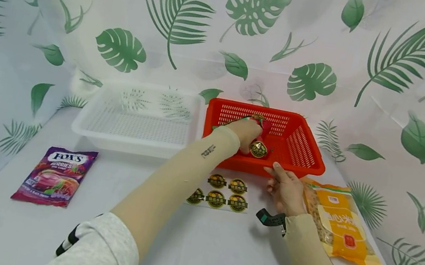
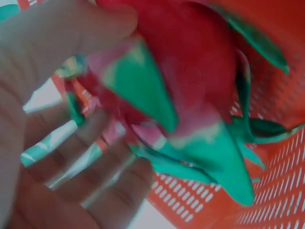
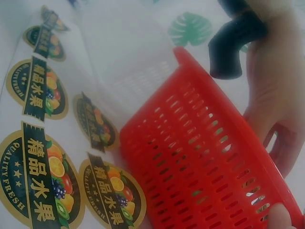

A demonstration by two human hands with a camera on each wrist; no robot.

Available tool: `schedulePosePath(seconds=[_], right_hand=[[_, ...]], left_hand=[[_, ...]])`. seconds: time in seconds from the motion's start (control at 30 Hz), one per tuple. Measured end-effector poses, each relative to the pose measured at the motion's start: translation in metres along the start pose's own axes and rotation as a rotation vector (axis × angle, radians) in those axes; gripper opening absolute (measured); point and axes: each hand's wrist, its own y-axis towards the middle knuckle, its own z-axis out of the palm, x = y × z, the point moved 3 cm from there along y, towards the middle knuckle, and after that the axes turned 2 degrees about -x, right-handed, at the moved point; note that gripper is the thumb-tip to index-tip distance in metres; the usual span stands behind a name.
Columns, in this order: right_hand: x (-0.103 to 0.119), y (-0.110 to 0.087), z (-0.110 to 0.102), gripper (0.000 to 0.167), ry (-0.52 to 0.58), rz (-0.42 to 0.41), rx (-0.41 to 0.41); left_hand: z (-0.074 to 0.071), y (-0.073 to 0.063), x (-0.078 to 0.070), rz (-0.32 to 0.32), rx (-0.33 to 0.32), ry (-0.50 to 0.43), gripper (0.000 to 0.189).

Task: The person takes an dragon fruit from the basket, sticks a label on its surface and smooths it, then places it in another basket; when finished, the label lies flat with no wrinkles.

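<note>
My left hand (image 1: 247,133) reaches into the red basket (image 1: 295,168) and grips a red dragon fruit (image 2: 190,62) with green-tipped scales. In the left wrist view its thumb lies on the fruit's skin, and the fingers (image 2: 119,195) bend in around the lower scales, slightly blurred. A round black-and-gold sticker (image 1: 258,149) shows beside this hand, inside the basket. At the basket's front rim my right hand (image 1: 287,189) pinches the edge; one fingertip overlaps the slotted wall in the right wrist view. A sheet of round fruit stickers (image 1: 215,199) lies just in front of the basket.
A white basket (image 1: 134,145) stands left of the red one. On the table, a purple candy bag (image 1: 55,176) lies at the left and a yellow grain bag (image 1: 344,225) at the right, close to my right forearm. A leaf-patterned cloth (image 1: 213,25) hangs behind.
</note>
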Motion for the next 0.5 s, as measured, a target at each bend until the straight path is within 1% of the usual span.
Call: schedulePosePath(seconds=[0.1,0.23,0.33,0.5], right_hand=[[0.001,0.000,0.002,0.024,0.000,0.007,0.011],[0.003,0.000,0.003,0.023,-0.010,0.023,0.039],[0.005,0.001,0.003,0.022,-0.036,0.042,0.074],[0.008,0.004,0.000,0.023,-0.064,0.070,0.126]], left_hand=[[-0.002,-0.006,0.001,0.000,0.009,-0.011,0.042],[-0.008,-0.012,0.006,-0.037,-0.005,-0.058,0.041],[-0.010,-0.014,0.013,-0.059,-0.004,-0.089,0.047],[-0.009,-0.014,0.027,-0.036,0.001,-0.144,0.059]])
